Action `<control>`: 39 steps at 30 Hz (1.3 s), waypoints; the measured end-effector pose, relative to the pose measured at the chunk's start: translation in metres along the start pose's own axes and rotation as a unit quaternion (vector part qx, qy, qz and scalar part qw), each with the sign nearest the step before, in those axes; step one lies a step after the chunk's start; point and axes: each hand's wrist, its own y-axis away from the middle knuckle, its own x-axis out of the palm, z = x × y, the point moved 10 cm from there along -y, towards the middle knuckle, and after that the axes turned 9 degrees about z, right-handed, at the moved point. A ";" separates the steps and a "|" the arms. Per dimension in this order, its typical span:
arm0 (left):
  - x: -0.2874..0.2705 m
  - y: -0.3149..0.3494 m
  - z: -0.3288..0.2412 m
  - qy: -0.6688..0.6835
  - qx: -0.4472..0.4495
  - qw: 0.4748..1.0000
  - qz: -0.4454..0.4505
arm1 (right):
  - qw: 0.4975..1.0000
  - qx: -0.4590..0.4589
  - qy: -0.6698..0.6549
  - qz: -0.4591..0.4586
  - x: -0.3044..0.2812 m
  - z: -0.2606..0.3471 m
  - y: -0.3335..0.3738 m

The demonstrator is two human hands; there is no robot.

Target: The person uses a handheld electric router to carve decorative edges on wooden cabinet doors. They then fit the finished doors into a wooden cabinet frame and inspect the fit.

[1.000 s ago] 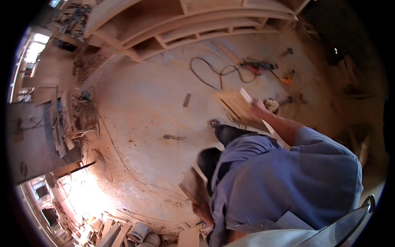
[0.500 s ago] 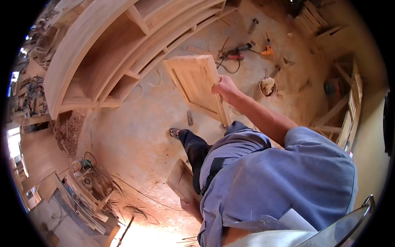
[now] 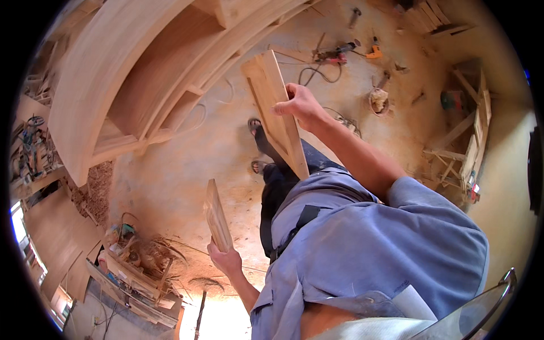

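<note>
My right hand (image 3: 303, 107) is closed on the edge of a framed wooden cabinet door (image 3: 290, 127). The door is upright in front of my legs, seen nearly edge-on, with its recessed panel facing left. My left hand (image 3: 225, 259) grips the lower end of a smaller wooden panel (image 3: 217, 218), held out at my left side and tilted. Both pieces are bare, pale wood. A large unfinished wooden cabinet (image 3: 122, 73) with a curved look and open compartments lies ahead on the left, apart from both hands.
Power tools with cords (image 3: 334, 56) and an orange drill (image 3: 374, 51) lie on the dusty floor ahead. A bucket (image 3: 378, 102) stands to their right. Wooden framing (image 3: 476, 136) leans by the right wall. At left are wood scraps (image 3: 136, 272) and a shavings pile (image 3: 93, 190).
My left hand has lifted the smaller panel away from my leg, outward and forward. The door has turned more edge-on in my right hand. The cabinet appears closer, and my feet have shifted.
</note>
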 end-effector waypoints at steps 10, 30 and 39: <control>0.041 -0.223 0.110 0.072 -0.065 0.995 -0.020 | 0.827 -0.195 0.512 0.129 0.200 -0.040 -0.186; 0.137 -0.152 0.037 0.161 -0.159 0.972 -0.069 | 0.382 -0.517 0.656 0.396 0.176 -0.181 -0.338; 0.123 -0.173 0.062 0.150 -0.204 0.967 -0.038 | 0.450 -0.545 0.678 0.201 0.110 -0.137 -0.486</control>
